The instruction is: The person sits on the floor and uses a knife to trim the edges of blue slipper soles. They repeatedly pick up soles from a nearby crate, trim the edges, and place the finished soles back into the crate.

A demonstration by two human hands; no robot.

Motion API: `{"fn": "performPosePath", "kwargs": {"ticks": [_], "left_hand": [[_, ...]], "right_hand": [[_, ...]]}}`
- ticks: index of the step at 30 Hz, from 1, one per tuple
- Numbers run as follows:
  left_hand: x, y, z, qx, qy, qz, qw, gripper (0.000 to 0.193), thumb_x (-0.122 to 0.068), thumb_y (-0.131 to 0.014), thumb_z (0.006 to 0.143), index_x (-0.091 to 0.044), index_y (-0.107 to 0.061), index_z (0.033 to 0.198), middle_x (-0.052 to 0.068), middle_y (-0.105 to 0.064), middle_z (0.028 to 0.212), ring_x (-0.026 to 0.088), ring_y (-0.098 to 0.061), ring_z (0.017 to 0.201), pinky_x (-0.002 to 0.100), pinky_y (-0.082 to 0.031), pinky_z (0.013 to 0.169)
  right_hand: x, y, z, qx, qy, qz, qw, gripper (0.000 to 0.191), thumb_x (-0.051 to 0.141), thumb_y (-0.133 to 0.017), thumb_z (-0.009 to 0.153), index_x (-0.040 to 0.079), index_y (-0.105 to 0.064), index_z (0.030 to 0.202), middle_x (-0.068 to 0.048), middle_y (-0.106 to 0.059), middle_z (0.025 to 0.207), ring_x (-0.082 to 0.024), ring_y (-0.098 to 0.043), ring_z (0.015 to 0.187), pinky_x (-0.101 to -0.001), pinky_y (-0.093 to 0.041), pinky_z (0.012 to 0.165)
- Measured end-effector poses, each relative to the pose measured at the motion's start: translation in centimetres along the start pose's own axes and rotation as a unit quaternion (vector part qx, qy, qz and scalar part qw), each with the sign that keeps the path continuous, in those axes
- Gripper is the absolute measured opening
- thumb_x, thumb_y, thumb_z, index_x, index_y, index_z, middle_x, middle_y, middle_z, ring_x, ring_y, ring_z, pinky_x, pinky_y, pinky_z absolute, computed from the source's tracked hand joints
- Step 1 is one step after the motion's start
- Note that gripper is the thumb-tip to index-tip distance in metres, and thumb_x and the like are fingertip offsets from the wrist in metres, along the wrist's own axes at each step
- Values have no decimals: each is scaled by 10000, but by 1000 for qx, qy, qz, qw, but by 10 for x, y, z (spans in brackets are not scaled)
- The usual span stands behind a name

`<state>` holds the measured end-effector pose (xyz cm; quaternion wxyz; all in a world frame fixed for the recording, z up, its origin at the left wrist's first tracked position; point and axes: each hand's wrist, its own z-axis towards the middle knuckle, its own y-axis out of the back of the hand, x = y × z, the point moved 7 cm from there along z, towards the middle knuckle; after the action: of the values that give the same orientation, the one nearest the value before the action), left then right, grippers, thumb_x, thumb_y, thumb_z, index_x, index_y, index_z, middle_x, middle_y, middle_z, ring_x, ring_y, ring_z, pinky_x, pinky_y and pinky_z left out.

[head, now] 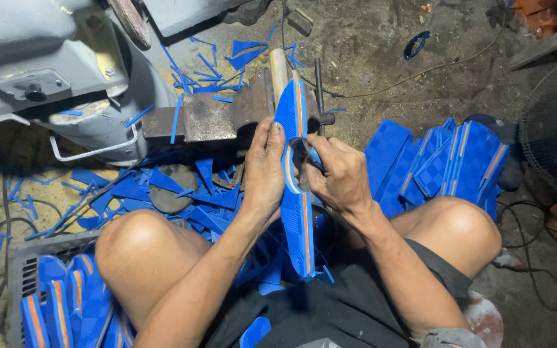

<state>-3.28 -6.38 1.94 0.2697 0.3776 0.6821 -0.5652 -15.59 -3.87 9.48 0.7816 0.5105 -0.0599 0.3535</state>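
Left hand [264, 169]: fingers lying extended and close together, pressing flat along the edge of a blue sandal sole with an orange stripe [298, 193], thumb bracing the same side. Nothing is being clenched; the hand is steadying, not gripping round. Right hand [338, 174]: fingers curling shut around a small dark tool [302, 154], probably a blade, though the tip is hidden against the sole's waist.

The sole is standing on edge between the person's knees, its upper end leaning on a rusty metal block [217, 116] with a wooden handle [279, 67] behind it.

Judgement on technique: trimming along the edge is going best when the left hand is keeping the sole from flexing, fingertips staying clear of the cutting line, and the blade moving in short, shallow strokes.

Outward: blue offcuts [182, 193] littering the ground, a stack of finished soles [443, 161] lying right of the knees, a grey machine [46, 71] standing upper left.
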Motion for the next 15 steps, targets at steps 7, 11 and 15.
{"fn": "performPosePath", "kwargs": {"ticks": [7,11,15], "left_hand": [[-1,1,-2,-11,-6,22,1000,370,-386,-530,1057,-113,-561,1306,-43,-526,718,26,-487,527,202,-410,431],[-4,1,-5,-24,-5,47,999,389,-395,-519,1054,-112,-566,1316,-49,-513,685,23,-475,501,203,-399,413],[-9,0,-7,-26,-7,92,995,398,-414,-497,1059,-121,-593,1311,-46,-526,679,20,-473,492,200,-390,410]], "right_hand": [[-1,-2,1,5,-18,-10,1000,367,52,-735,788,17,-669,1147,-160,-609,754,-347,-627,684,-447,-509,609],[1,-5,2,5,-14,-22,1000,290,62,-745,796,21,-664,1072,-156,-593,711,-349,-616,676,-459,-501,604],[5,-6,2,-15,4,-21,1000,273,47,-720,804,11,-649,1065,-143,-637,759,-350,-619,709,-458,-508,630]]}}
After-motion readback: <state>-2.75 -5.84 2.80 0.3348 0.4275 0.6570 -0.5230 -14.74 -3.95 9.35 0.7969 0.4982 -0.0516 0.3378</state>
